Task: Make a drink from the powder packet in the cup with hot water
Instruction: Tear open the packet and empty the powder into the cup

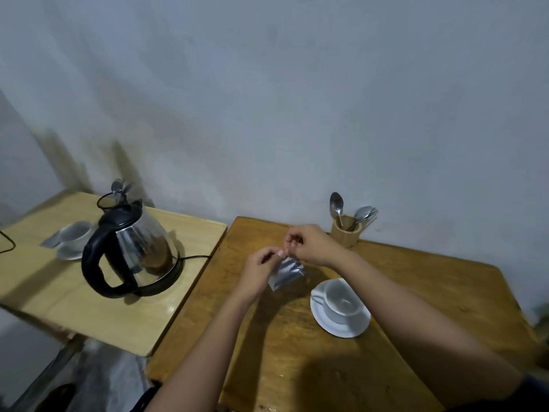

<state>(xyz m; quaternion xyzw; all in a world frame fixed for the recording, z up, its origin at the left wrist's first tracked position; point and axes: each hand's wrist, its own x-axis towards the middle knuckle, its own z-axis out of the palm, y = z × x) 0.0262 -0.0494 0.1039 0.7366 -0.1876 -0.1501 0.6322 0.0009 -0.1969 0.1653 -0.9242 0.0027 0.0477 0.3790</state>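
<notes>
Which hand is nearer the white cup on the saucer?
Right. The right hand pinches the packet top up and behind the white cup; the left hand holds it farther left, toward the kettle.

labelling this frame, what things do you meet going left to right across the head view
far cup and saucer → kettle → left hand → silver packet → right hand → white cup on its saucer

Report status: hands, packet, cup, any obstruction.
Left hand and right hand both pinching the packet top, above the table. Cup on its saucer, looks empty. Nothing in the way.
</notes>
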